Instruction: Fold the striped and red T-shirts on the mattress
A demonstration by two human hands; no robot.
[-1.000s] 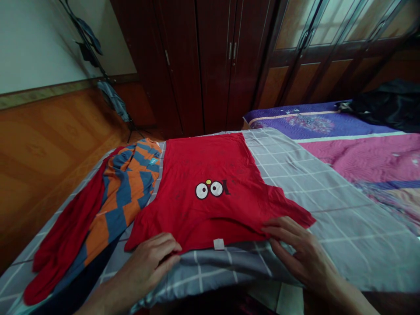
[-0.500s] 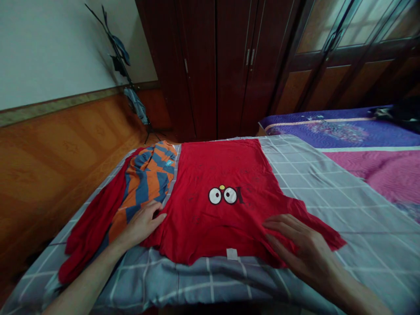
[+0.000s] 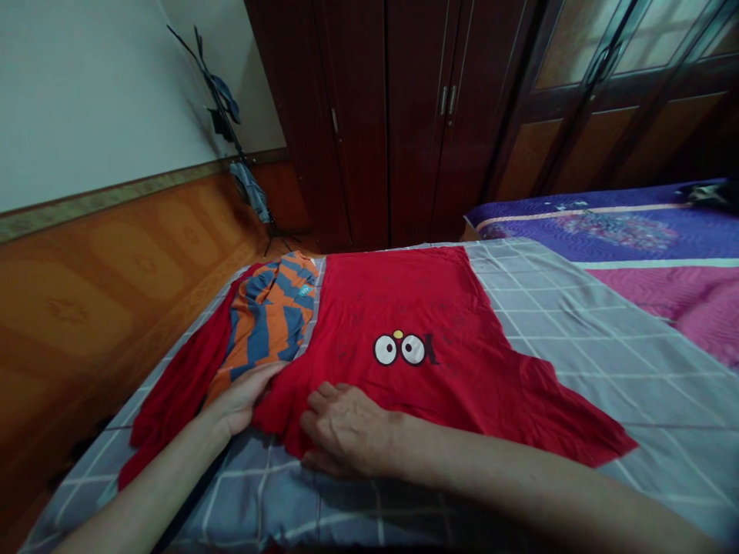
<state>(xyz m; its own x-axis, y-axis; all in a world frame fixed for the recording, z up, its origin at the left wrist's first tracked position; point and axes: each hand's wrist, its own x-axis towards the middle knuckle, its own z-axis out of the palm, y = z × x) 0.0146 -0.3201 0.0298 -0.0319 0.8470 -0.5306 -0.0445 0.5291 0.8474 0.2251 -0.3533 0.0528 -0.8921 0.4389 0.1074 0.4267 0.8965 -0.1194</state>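
Observation:
A red T-shirt [image 3: 462, 392] with a print of two cartoon eyes lies spread flat on the bed, its neck end towards me. At its left sleeve is my left hand [image 3: 248, 392], closed on the sleeve's edge with the fingertips partly hidden by cloth. My right hand [image 3: 346, 431] reaches across the neck end, fingers curled and closed on the red fabric near the left shoulder. My right forearm covers the neckline. Beside the shirt on the left lies an orange and blue striped garment [image 3: 269, 319], next to red clothing [image 3: 178, 377].
A grey checked sheet [image 3: 554, 308] covers the bed. To the right stands another bed with a purple and pink cover [image 3: 617, 227]. Behind are a dark wooden wardrobe [image 3: 416, 154] and, on the left, a coat stand [image 3: 222, 108] with items hanging on it.
My right hand has moved left across the shirt from its right shoulder to near the left one, and its fingers have curled. The left hand stays by the left sleeve.

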